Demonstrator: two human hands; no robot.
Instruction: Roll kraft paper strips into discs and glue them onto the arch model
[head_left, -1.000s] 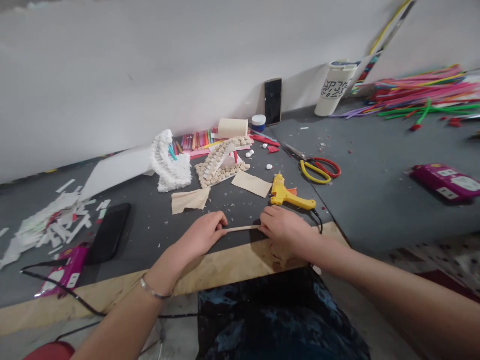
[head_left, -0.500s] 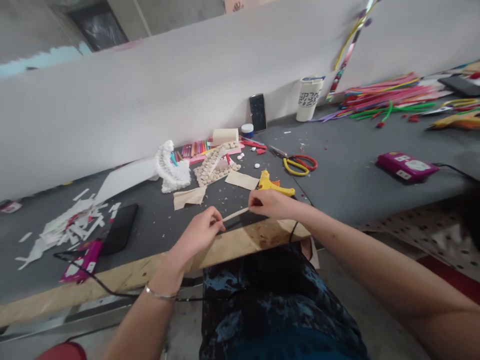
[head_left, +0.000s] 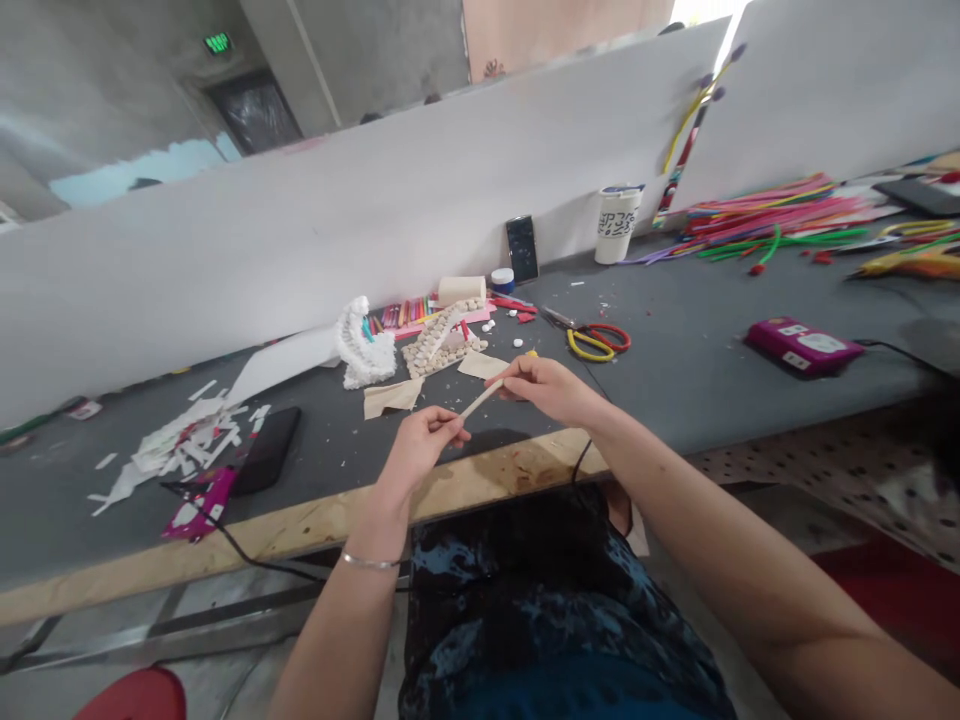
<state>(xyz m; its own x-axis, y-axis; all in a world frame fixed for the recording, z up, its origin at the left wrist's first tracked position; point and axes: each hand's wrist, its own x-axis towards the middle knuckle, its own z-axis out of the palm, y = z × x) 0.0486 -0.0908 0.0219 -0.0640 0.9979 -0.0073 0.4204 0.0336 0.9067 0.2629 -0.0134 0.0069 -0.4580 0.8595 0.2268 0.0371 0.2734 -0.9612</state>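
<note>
At your far left, a heap of paper scraps lies on the dark grey tabletop. Just beside it, near the table's front edge, are a magenta power strip with a black cable and a black smartphone lying flat. Behind them a white sheet stretches toward a bumpy white craft piece.

Your left hand, with a silver bangle on its wrist, pinches the lower end of a thin beige stick between thumb and fingers. The stick slants up to the right, above the front of the table, spanning the gap between your hands. Beyond it sits a craft piece covered in small beige discs, with one beige paper piece in front.

Your right hand grips the stick's upper end, fingers closed narrowly on it. Farther right lie scissors with one yellow and one red handle, then a white lidded cup, a second magenta power strip and a bundle of pipe cleaners.
</note>
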